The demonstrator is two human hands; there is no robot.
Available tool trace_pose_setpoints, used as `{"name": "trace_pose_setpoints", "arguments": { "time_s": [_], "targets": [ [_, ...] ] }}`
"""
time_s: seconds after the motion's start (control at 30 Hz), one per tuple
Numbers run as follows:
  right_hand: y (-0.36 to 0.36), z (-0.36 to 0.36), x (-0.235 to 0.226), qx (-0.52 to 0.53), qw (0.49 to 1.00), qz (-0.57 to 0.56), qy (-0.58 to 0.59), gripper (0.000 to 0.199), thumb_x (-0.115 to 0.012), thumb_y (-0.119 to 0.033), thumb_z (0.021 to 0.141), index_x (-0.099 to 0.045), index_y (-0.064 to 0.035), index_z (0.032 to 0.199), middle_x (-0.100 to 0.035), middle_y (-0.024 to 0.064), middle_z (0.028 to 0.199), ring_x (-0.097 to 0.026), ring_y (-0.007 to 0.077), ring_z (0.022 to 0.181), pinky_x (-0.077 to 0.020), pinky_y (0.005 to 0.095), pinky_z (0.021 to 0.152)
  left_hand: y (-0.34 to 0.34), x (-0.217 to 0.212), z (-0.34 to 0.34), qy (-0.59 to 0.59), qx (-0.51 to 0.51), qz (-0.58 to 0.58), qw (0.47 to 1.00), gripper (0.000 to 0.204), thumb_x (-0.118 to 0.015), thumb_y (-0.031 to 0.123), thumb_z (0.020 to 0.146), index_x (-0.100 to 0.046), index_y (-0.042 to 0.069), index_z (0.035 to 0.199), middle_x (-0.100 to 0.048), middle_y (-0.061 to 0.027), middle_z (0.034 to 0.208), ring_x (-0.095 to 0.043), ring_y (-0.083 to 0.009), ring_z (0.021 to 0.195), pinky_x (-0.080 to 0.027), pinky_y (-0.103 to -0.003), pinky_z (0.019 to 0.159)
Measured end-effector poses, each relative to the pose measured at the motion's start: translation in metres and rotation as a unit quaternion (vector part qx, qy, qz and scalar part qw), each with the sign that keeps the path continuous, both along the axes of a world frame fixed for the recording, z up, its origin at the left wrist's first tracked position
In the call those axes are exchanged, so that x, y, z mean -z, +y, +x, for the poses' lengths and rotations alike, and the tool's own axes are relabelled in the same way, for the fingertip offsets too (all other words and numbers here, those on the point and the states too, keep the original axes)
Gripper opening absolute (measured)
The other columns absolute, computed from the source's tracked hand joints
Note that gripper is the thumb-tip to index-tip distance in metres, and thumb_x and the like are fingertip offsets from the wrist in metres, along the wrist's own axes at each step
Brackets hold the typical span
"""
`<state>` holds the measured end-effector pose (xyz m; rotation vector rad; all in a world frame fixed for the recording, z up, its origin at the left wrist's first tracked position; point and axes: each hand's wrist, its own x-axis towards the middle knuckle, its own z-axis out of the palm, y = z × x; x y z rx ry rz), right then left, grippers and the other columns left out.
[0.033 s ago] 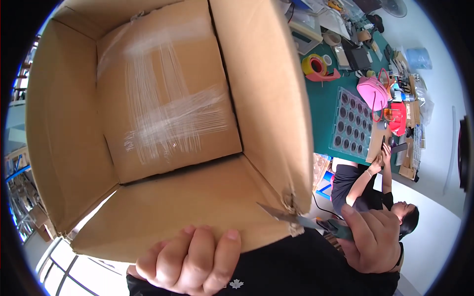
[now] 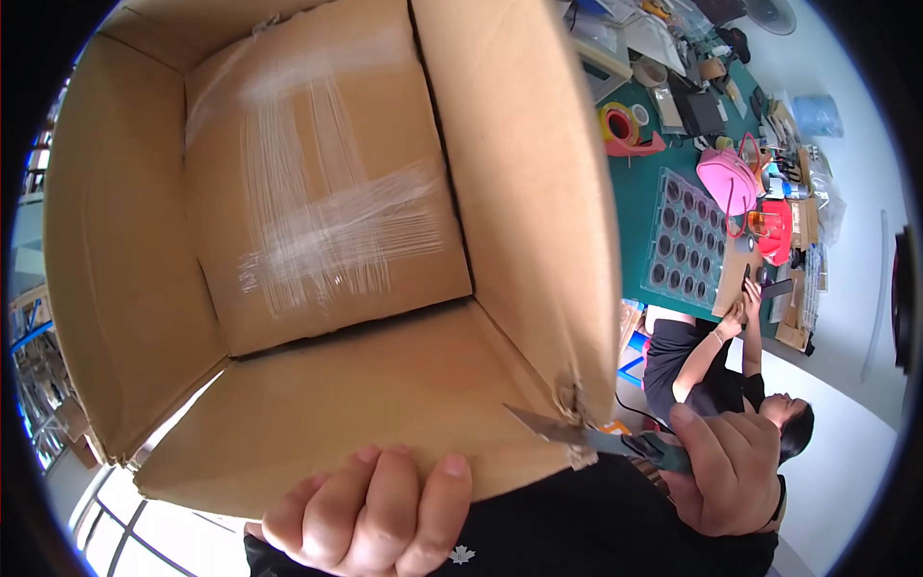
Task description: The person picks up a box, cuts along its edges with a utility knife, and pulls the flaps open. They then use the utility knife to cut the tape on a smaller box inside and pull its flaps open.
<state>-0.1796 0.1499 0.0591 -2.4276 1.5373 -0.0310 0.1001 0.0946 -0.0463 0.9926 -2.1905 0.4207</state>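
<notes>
A large open cardboard box (image 2: 365, 394) is tilted towards me and fills the left and middle of the view. My left hand (image 2: 375, 514) curls its fingers over the near rim of that box, with the thumb hidden. In my right hand (image 2: 726, 471) is a cutting tool (image 2: 548, 425) with a pointed steel blade and a dark green handle; whether it is a knife or scissors I cannot tell. The blade lies across the frayed near-right corner, its tip inside the box. Clear stretch film or tape (image 2: 327, 226) covers the brown cardboard at the bottom.
To the right stands a green-topped workbench (image 2: 630, 226). On it are a clear tray (image 2: 685, 236) of dark round pieces, a pink bag (image 2: 728, 180), a tape dispenser (image 2: 630, 135) and many small items. A co-worker (image 2: 702, 370) sits at its near end, both hands on the bench.
The right wall of the box has shifted slightly to the right. The blade and my right hand have moved down a little. My left hand keeps its grip.
</notes>
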Motion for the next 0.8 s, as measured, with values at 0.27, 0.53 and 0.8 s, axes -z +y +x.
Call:
{"name": "trace_pose_setpoints", "arguments": {
  "time_s": [0.27,0.53,0.8],
  "targets": [
    [-0.009,0.01,-0.004,-0.002,0.997,0.07,0.033,0.047,-0.066,-0.023,0.09,-0.057,0.0091,0.123,-0.066,0.0143,0.086,-0.061,0.0298,0.066,-0.0451,0.0411,0.067,-0.006,0.006,-0.003,0.002,-0.003,-0.023,1.0,0.015,-0.062,0.028,0.086,-0.065,0.016,0.096,-0.062,0.0027,0.075,-0.057,-0.0126,0.062,-0.041,-0.031,0.065],
    [0.004,0.004,-0.008,0.029,0.999,0.031,0.027,0.061,-0.076,-0.022,0.083,-0.057,-0.0002,0.136,-0.046,-0.0014,0.065,-0.046,0.0116,0.051,-0.0344,0.0284,0.045,-0.008,0.005,0.002,-0.022,0.007,-0.004,1.0,0.015,-0.067,0.026,0.084,-0.069,0.02,0.098,-0.06,0.0068,0.076,-0.054,-0.0096,0.065,-0.037,-0.028,0.069],
    [-0.007,0.013,-0.032,0.045,0.987,0.119,0.095,0.063,-0.078,-0.015,0.077,-0.056,0.0023,0.133,-0.06,0.0051,0.074,-0.06,0.0208,0.062,-0.0409,0.0365,0.057,-0.012,-0.012,0.01,-0.066,0.027,0.053,0.996,0.023,-0.067,0.021,0.082,-0.069,0.02,0.104,-0.06,0.0079,0.078,-0.055,-0.0077,0.068,-0.035,-0.027,0.071]
  ]
}}
